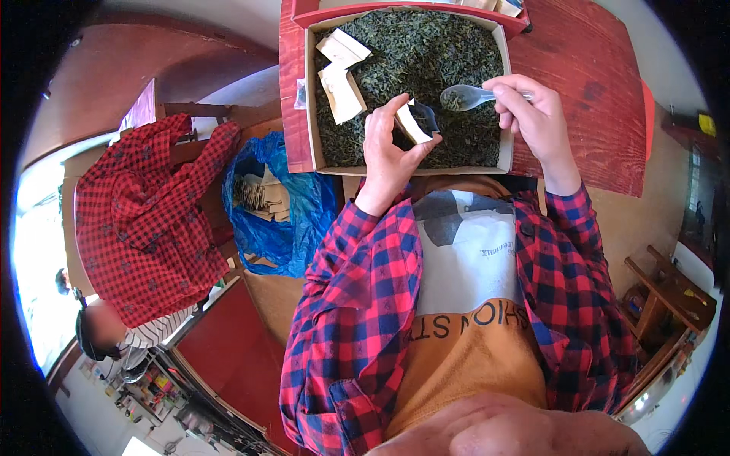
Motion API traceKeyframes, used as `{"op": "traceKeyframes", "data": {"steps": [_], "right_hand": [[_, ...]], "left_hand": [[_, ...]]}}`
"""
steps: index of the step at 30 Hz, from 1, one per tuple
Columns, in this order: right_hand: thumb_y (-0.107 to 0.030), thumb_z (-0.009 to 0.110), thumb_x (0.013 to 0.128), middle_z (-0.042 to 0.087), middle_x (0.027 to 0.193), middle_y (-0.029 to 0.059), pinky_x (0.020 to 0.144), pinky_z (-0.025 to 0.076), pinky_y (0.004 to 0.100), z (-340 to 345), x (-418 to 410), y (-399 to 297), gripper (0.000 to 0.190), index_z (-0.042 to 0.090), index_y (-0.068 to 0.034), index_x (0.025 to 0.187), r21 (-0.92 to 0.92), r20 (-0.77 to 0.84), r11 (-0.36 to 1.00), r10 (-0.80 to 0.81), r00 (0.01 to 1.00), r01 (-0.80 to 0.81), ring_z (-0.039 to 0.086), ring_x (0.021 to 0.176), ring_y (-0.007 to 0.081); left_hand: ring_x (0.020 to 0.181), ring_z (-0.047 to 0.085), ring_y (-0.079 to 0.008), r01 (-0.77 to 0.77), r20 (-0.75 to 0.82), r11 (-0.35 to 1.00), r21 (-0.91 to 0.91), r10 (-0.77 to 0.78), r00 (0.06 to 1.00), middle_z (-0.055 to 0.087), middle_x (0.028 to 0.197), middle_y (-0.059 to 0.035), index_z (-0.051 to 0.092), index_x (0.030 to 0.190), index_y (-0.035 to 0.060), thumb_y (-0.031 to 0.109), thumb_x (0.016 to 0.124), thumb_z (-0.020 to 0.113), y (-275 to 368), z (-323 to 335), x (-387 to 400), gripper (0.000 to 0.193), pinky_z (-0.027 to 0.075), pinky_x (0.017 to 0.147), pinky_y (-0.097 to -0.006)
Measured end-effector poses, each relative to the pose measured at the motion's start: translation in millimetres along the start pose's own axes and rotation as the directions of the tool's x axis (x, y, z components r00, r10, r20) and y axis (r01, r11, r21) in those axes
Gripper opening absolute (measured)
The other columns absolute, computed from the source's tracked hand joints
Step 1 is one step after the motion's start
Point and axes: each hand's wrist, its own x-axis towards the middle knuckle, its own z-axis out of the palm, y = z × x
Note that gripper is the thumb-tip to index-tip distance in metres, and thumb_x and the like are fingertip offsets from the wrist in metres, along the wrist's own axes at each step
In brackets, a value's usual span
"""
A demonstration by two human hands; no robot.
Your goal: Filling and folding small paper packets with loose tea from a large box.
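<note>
My left hand (pixel 393 142) holds a small paper packet (pixel 414 122) by its edges, its mouth spread and its inside dark. Close by on the right, my right hand (pixel 527 108) grips a clear plastic spoon (pixel 470 97) by its handle; a little dark green leaf lies in the spoon's bowl. Both hands are over a shallow cardboard box (pixel 311 114) full of loose dried green leaves (pixel 410 51), which look like tea. Two pale paper packets (pixel 342 48) (pixel 342 97) lie on the leaves at the box's left side.
The box stands on a red wooden table (pixel 582 85); a red tray (pixel 305 11) adjoins its far edge. A small clear packet (pixel 300 94) lies left of the box. Left of me, a blue plastic bag (pixel 313 228) holds many paper packets (pixel 274 194). Another person (pixel 154 222) in red checks is farther left.
</note>
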Motion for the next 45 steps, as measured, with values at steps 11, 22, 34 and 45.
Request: {"op": "traceKeyframes", "data": {"steps": [11, 22, 34, 45], "right_hand": [[0.001, 0.068, 0.095, 0.069, 0.092, 0.0096, 0.067, 0.054, 0.0291, 25.6, -14.7, -20.9, 0.02, 0.073, 0.0, 0.114, -0.388, 0.151, 0.62, -0.687, 0.711, 0.681, 0.067, 0.076, 0.0185], [0.004, 0.074, 0.089, 0.069, 0.091, 0.01, 0.061, 0.052, 0.0313, 24.5, -13.0, -19.7, 0.025, 0.074, -0.002, 0.113, -0.51, 0.087, 0.57, -0.711, 0.698, 0.644, 0.066, 0.071, 0.0204], [-0.008, 0.068, 0.094, 0.069, 0.088, 0.0137, 0.065, 0.053, 0.0348, 28.5, 7.5, 55.0, 0.009, 0.073, -0.004, 0.1, -0.611, 0.181, 0.669, -0.402, 0.898, 0.423, 0.069, 0.075, 0.0278], [-0.018, 0.063, 0.103, 0.065, 0.083, -0.0011, 0.061, 0.046, 0.0203, 10.9, 4.9, 14.1, 0.021, 0.073, -0.003, 0.114, -0.075, -0.014, 0.997, -0.017, 1.0, 0.016, 0.058, 0.069, 0.0045]], "left_hand": [[0.109, 0.06, -0.0336, -0.012, -0.003, 1.0, 0.01, 0.012, 1.0, 0.065, 0.117, -0.0133, 0.059, 0.134, 0.0062, 0.018, 0.065, 0.094, 2.9, -0.7, 0.5, 0.079, 0.049, 0.095, -0.0433], [0.11, 0.063, -0.0317, 0.112, -0.013, 0.981, -0.159, -0.116, 0.993, 0.065, 0.121, -0.0137, 0.055, 0.138, 0.0049, 0.02, 0.068, 0.095, -2.9, 3.5, -3.8, 0.082, 0.051, 0.095, -0.0412], [0.108, 0.065, -0.0296, 0.11, 0.002, 0.987, -0.121, -0.11, 0.994, 0.065, 0.116, -0.0127, 0.057, 0.135, 0.0055, 0.021, 0.071, 0.094, 0.4, 0.4, -2.4, 0.075, 0.052, 0.093, -0.0388], [0.091, 0.059, -0.0269, 0.015, -0.032, 0.998, -0.064, -0.017, 0.999, 0.063, 0.106, -0.0099, 0.061, 0.131, 0.0063, 0.023, 0.067, 0.095, -5.3, 4.3, -1.9, 0.075, 0.05, 0.081, -0.0378]]}}
